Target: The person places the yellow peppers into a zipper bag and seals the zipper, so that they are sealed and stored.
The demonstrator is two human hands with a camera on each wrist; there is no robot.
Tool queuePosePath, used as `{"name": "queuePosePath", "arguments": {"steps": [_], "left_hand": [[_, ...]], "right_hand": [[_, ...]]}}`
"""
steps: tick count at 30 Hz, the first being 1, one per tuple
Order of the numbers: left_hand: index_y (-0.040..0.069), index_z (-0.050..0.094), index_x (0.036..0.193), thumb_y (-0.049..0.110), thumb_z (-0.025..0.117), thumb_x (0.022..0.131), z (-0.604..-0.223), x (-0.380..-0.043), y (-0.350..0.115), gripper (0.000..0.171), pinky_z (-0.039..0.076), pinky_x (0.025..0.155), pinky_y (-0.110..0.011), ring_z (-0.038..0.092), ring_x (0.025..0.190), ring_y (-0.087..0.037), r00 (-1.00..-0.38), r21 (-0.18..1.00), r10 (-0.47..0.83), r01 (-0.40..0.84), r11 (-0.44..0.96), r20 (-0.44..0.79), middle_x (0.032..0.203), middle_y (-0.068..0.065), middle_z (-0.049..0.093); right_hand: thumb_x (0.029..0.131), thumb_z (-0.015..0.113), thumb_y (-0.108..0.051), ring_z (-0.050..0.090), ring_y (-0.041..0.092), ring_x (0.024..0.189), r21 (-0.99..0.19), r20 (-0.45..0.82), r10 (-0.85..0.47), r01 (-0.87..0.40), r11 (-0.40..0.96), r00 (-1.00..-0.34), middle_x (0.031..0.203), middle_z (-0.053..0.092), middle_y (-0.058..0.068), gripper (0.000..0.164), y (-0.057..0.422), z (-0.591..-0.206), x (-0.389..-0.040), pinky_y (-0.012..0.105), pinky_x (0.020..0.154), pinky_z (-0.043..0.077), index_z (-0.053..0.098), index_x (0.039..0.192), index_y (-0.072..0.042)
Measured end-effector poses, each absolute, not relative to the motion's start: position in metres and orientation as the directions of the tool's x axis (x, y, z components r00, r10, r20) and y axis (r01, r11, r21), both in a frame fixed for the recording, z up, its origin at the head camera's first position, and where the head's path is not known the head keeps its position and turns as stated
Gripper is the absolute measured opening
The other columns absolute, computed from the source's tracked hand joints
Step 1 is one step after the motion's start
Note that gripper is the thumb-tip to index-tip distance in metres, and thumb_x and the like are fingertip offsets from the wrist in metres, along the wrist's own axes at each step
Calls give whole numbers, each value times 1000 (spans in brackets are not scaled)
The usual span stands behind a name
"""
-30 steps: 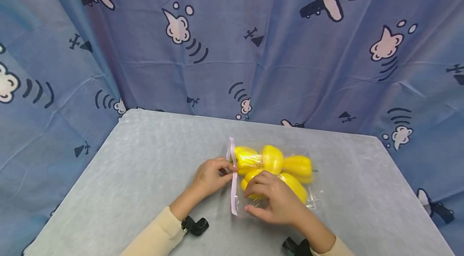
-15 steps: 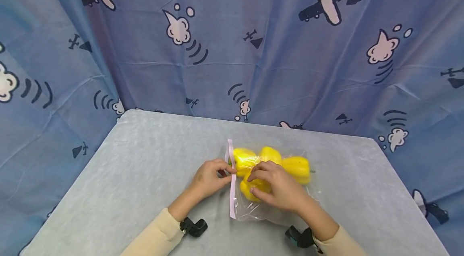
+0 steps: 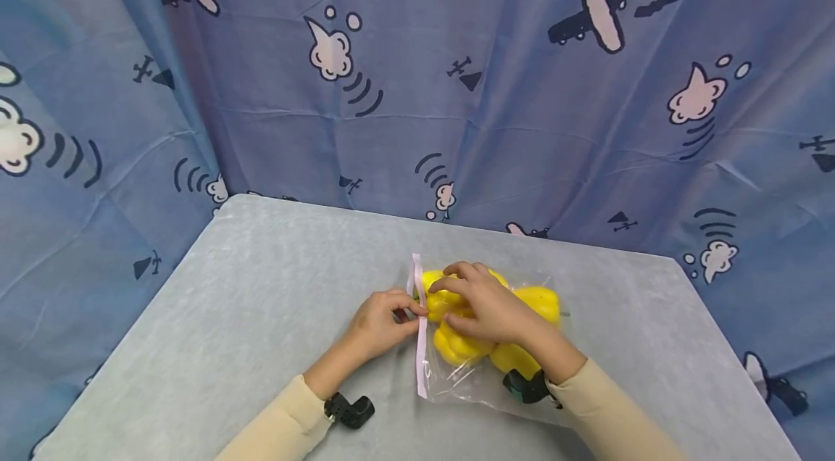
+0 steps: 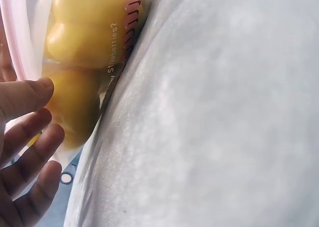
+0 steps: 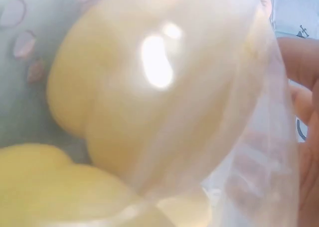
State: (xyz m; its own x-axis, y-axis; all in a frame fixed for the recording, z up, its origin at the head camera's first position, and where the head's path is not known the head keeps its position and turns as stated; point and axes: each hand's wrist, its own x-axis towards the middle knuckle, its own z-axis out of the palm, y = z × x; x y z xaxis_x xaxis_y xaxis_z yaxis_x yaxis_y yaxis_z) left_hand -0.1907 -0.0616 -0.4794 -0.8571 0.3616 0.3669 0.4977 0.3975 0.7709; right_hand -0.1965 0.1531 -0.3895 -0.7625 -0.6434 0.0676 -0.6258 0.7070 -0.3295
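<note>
Pale surface [image 3: 293, 265], blue curtain [image 3: 398, 98] behind; clear bag [image 3: 459, 383] lies near mid-surface, yellow peppers [image 3: 459, 346] already inside; left hand [image 3: 385, 320] has its grip pinching the pink edge [image 3: 421, 363]; right hand [image 3: 485, 307] bends over the peppers, grip unclear; edge looks unsealed, so closing probably remains.

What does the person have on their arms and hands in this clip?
Long cream sleeves, with a small black device strapped at each wrist. The hands are bare, without gloves. No cables show.
</note>
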Motion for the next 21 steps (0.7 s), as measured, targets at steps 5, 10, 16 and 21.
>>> {"name": "queuePosePath", "arguments": {"steps": [5, 10, 16, 21], "left_hand": [[16, 76, 86, 9, 76, 78, -480, -191, -61, 10, 53, 65, -18, 62, 69, -8, -863, 777, 357, 487, 398, 358, 85, 4, 70], [15, 77, 85, 8, 76, 78, -480, -191, -61, 11, 53, 65, -19, 61, 68, -5, -862, 782, 358, 487, 388, 359, 84, 3, 70], [13, 77, 86, 5, 75, 77, -481, -190, -61, 12, 53, 64, -20, 60, 68, -4, -862, 797, 361, 482, 364, 357, 82, 3, 69], [10, 77, 87, 3, 74, 77, -483, -191, -61, 13, 53, 66, -20, 61, 72, -9, -857, 806, 363, 486, 338, 365, 81, 0, 69]], "right_hand": [[82, 69, -23, 48, 31, 114, -317, 48, -645, -624, 714, -763, 129, 54, 8, 38, 151, -392, -200, 48, 93, 46, 64, 120, -28], [81, 68, -26, 47, 27, 112, -290, 31, -633, -613, 735, -774, 127, 54, 5, 39, 150, -396, -201, 45, 91, 45, 63, 119, -33], [78, 66, -25, 47, 27, 110, -275, 54, -646, -633, 723, -761, 125, 55, 5, 39, 146, -399, -202, 43, 91, 45, 63, 117, -33], [78, 66, -24, 46, 29, 110, -289, 64, -655, -642, 710, -753, 127, 54, 7, 40, 144, -401, -203, 45, 90, 45, 64, 117, -31]]}}
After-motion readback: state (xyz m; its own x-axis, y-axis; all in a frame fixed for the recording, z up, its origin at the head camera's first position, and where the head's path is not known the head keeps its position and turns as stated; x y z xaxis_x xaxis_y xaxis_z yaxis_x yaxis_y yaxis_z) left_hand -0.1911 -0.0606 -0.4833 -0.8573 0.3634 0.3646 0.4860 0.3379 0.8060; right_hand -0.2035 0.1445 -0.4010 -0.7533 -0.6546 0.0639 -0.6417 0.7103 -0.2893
